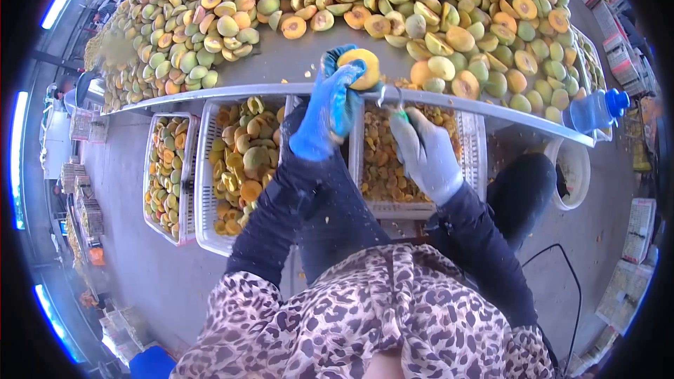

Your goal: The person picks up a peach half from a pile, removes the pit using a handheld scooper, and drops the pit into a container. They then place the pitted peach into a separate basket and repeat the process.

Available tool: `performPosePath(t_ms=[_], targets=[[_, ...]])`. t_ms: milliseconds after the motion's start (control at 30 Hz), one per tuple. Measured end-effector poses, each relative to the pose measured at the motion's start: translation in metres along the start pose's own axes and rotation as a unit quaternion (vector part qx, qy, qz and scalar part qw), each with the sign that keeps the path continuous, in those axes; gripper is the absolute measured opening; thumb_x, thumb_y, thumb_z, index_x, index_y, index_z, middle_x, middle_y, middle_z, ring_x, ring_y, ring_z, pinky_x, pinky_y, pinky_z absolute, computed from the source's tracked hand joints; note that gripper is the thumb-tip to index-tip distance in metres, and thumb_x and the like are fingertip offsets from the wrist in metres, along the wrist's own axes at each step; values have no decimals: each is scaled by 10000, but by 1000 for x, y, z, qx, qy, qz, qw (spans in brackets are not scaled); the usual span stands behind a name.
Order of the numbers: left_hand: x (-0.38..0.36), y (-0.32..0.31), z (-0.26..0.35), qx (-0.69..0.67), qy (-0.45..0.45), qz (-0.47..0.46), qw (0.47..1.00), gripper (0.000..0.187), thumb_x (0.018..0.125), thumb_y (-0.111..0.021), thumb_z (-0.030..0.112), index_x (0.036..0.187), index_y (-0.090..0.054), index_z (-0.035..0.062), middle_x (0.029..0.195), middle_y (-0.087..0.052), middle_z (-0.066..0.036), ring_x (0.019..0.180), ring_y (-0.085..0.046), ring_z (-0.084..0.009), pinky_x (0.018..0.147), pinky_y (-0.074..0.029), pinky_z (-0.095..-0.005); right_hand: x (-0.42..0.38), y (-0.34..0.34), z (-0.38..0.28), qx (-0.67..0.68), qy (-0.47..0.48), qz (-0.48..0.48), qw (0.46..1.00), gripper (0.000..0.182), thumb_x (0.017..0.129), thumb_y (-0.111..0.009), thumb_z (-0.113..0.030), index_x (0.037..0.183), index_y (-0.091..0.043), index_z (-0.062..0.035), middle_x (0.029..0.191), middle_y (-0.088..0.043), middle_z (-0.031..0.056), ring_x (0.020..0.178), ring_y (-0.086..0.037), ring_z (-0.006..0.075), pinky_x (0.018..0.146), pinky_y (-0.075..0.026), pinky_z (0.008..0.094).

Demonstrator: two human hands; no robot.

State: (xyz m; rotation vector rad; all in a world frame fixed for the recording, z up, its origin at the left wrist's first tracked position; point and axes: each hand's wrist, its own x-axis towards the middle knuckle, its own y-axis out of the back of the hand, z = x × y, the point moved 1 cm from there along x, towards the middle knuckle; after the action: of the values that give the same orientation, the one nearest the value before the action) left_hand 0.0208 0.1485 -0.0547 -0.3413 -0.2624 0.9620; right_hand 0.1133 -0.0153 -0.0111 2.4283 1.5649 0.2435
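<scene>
My left hand [324,112], in a blue glove, grips a yellow fruit half [366,70] that looks like peach, just above the table's near edge. Wearing a pale grey glove, my right hand [432,158] is closed around the green handle of a small pitting tool [390,91]. Its curved metal end points up toward the fruit, a little to its right and apart from it. Behind both hands, a large heap of halved fruit [460,38] covers much of the grey table [295,56], some halves showing brown centres.
Below the table edge stand white crates of fruit halves [204,189] and a crate of small brownish pieces [472,147]. A blue bottle [593,111] lies at the table's right end, above a white bucket [579,179]. A black cable [577,288] runs along the floor.
</scene>
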Motion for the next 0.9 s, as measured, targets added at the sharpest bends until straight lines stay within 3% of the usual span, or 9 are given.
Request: performPosePath(t_ms=[67, 133, 167, 300, 467, 633, 700, 833, 900], targets=[[-28, -19, 6, 35, -51, 0, 998, 239, 872, -609, 104, 1081, -525, 27, 987, -588, -82, 861, -625, -203, 799, -519, -322, -1, -5, -3, -7, 45, 21, 999, 232, 940, -531, -219, 885, -571, 2, 729, -589, 242, 723, -597, 419, 564, -444, 431], [-61, -48, 30, -304, 163, 56, 937, 207, 931, -544, 183, 1087, -533, 48, 988, -597, -94, 881, -627, -226, 830, -524, -334, -10, -5, -8, -19, 74, 32, 997, 244, 941, -529, -227, 873, -574, 3, 723, -588, 243, 710, -595, 419, 556, -444, 430], [-75, -57, 33, -272, 86, 70, 956, 244, 961, -482, 253, 1086, -543, 52, 1000, -611, -106, 889, -633, -250, 825, -525, -350, -16, -4, -11, -27, 103, 43, 993, 257, 943, -527, -235, 862, -577, 3, 717, -586, 245, 698, -593, 420, 549, -444, 428], [-85, -62, 33, -363, 149, 13, 920, 286, 963, -481, 299, 1072, -549, 43, 1006, -620, -120, 898, -636, -241, 812, -531, -369, -33, 3, -14, -73, 95, 19, 993, 276, 945, -529, -245, 844, -578, 8, 696, -585, 241, 672, -596, 416, 537, -445, 426], [-91, -73, 39, -265, 130, -18, 955, 335, 960, -484, 342, 994, -565, 19, 886, -637, -111, 789, -645, -230, 725, -547, -347, -44, 17, -17, -61, 86, -80, 991, 351, 960, -511, -290, 929, -613, 44, 731, -631, 224, 700, -650, 361, 586, -466, 394], [-95, -72, 28, -208, 78, -54, 973, 314, 949, -506, 308, 940, -577, 2, 779, -622, -128, 683, -623, -263, 627, -526, -363, -54, 30, -31, -16, -109, -176, 978, 418, 974, -481, -331, 994, -625, 62, 753, -646, 212, 709, -652, 252, 673, -476, 383], [-102, -79, 39, 23, -156, -81, 984, 333, 965, -501, 297, 863, -591, -7, 760, -653, -102, 650, -630, -169, 592, -523, -295, -56, 31, -25, 109, -147, -228, 956, 452, 977, -454, -406, 842, -580, 6, 565, -484, -4, 423, -438, 78, 400, -340, 237], [-101, -82, 42, -25, 52, -65, 996, 339, 960, -511, 270, 804, -609, -14, 683, -635, -105, 577, -605, -166, 559, -512, -290, -60, 26, -17, 1, 10, -171, 985, 464, 974, -442, -430, 806, -559, -14, 545, -464, 6, 398, -415, 73, 375, -323, 232], [-103, -88, 39, -119, 8, -45, 992, 370, 970, -475, 302, 870, -594, -33, 672, -596, -132, 598, -593, -234, 599, -494, -327, -63, 33, -29, 136, -241, -223, 935, 496, 973, -413, -469, 788, -548, -30, 519, -427, 4, 388, -388, 70, 360, -307, 227]])
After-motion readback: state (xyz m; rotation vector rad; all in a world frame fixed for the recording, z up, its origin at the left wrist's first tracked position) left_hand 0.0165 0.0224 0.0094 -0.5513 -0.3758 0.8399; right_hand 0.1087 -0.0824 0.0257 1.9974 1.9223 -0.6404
